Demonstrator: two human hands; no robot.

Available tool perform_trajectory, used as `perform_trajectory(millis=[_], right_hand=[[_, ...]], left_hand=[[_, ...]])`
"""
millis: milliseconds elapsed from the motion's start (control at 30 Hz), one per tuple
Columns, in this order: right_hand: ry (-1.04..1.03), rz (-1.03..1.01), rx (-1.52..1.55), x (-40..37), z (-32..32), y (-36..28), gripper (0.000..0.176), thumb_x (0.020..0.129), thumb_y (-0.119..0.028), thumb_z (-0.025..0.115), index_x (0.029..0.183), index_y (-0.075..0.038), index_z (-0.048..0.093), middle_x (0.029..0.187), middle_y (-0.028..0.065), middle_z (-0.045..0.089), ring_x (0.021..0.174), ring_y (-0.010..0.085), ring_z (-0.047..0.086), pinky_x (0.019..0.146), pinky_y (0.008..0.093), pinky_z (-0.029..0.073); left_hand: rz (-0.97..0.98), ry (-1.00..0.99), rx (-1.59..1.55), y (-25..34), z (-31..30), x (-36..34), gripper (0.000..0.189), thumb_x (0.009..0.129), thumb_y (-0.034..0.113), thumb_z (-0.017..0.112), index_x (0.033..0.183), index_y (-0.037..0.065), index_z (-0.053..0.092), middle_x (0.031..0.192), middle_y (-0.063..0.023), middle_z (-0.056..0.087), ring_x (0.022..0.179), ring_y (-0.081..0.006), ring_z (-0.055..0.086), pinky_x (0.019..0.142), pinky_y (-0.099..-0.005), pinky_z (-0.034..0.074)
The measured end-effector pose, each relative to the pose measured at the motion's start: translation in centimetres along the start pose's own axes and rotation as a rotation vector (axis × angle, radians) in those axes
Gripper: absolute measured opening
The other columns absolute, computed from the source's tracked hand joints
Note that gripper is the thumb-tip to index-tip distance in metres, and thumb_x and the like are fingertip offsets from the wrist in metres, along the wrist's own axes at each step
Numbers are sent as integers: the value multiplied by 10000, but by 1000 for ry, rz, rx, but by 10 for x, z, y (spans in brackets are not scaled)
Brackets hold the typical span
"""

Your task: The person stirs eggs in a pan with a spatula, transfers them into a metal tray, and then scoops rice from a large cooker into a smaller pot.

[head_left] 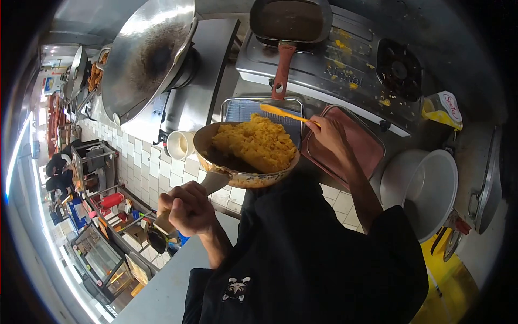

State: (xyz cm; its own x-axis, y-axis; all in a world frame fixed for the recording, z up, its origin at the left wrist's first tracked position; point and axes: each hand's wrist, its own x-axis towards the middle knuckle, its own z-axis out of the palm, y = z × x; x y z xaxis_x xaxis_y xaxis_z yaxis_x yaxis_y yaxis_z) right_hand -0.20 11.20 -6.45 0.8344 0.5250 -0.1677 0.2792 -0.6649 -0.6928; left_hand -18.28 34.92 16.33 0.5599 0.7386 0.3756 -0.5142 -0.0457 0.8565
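Observation:
My left hand (186, 209) is wrapped round the handle of a frying pan (253, 181) with a worn, stained outside. The pan is tilted and heaped with yellow scrambled egg (256, 141); part of its dark inside shows at the lower left. In my right hand (328, 132) is an orange spatula (283, 112), its blade just above the far side of the egg. Beyond the pan lies a metal tray (237, 102) with a wire mesh, partly hidden by the pan and egg. A reddish tray (353, 141) sits under and beside my right hand.
A gas stove (345, 65) spattered with yellow bits carries a square pan (291, 21) whose red handle points toward me. At the left stands a large wok (151, 65). A white cup (179, 144) is near the pan, a deep metal pot (426, 189) at the right.

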Motion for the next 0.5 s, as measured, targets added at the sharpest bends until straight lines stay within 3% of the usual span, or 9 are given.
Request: perform_trajectory(millis=[33,133,333,367,500], right_hand=[[-29,13,-6,1,-7,-3,272,948,-301,580,859,-52,646,784,180,642,790,358,642,679,465,475],[-92,12,-36,1,-13,-3,278,953,-302,572,869,-43,630,774,178,634,790,373,633,698,475,472],[50,-9,42,3,27,3,311,890,-305,668,873,-4,588,814,204,642,847,405,625,763,486,470],[-19,152,46,7,31,-4,323,839,-293,724,879,3,601,859,215,655,875,412,624,775,489,478],[49,151,-44,18,77,18,269,818,-214,711,945,9,629,915,225,668,914,420,630,816,487,492]], left_hand=[[0,13,11,-1,0,1,236,824,96,486,659,110,317,423,-38,324,319,-125,265,343,-293,282],[-13,39,43,0,1,5,229,818,98,477,664,119,308,417,-37,318,315,-121,254,342,-286,281],[-39,24,41,0,1,8,240,816,94,477,671,127,289,414,-37,321,317,-121,255,343,-282,281],[-40,26,36,0,1,7,241,816,92,478,672,127,288,415,-37,323,318,-121,257,345,-283,282],[-44,4,32,1,-4,8,242,824,93,488,679,123,297,419,-42,331,321,-127,266,354,-291,291]])
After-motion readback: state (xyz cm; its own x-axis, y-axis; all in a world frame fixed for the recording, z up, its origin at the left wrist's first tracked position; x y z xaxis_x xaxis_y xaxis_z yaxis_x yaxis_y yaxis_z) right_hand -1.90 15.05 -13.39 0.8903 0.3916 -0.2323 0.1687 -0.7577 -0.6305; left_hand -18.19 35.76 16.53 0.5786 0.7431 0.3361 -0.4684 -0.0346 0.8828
